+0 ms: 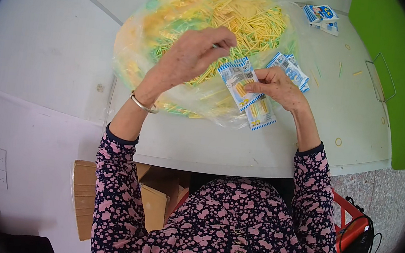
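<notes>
My right hand (282,87) grips a small clear packet (241,83) with blue-striped ends, its thumb across the front. Yellow sticks show through the film. A second such packet (261,114) lies under it, its lower end sticking out. Just left of the packet's top edge, my left hand (196,53) hovers over the heap with fingers and thumb curled toward each other. Anything between those fingertips is too small to make out. Behind both hands, thin yellow and green sticks (249,24) fill a big open clear plastic bag (137,39).
More blue-and-white packets (291,71) lie right of the bag, with others (321,15) at the far right corner. Loose sticks and rubber bands (338,141) dot the white table (195,148). A green panel (385,57) with a wire handle borders the right side. Cardboard boxes (82,198) stand below left.
</notes>
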The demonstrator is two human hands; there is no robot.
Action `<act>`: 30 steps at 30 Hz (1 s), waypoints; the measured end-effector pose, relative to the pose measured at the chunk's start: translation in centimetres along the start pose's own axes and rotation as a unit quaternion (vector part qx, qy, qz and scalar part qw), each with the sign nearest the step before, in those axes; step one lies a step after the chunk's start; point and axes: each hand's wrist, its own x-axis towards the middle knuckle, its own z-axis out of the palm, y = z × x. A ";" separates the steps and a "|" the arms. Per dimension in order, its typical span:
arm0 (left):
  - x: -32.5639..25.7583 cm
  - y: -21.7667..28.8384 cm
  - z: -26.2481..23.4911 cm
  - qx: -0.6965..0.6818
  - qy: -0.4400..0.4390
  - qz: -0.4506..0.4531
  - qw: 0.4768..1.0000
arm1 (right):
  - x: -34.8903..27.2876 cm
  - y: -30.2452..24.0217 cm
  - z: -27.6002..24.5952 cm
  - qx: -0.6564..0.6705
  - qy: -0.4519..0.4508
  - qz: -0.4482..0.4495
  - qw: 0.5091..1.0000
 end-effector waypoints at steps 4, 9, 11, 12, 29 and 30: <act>0.0 0.5 1.4 -0.023 -0.042 0.015 0.999 | 0.0 -0.3 0.4 0.006 -0.017 -0.010 1.000; -0.4 0.7 3.4 -0.065 0.020 -0.011 0.998 | 0.0 -0.1 0.2 0.074 0.008 -0.014 0.997; -0.7 0.7 4.5 -0.084 0.044 -0.023 0.995 | 0.0 0.0 0.0 0.067 0.012 -0.016 0.998; -1.0 0.8 5.1 -0.043 0.042 0.002 0.998 | 0.0 0.1 0.0 0.062 0.013 -0.017 0.998; -1.7 0.6 11.2 -0.122 0.004 -0.041 0.992 | -3.1 4.3 -7.4 -0.391 0.309 -0.097 0.862; -2.0 -0.1 11.8 -0.122 0.003 -0.042 0.992 | -2.6 5.1 -6.9 -0.438 0.317 -0.091 0.836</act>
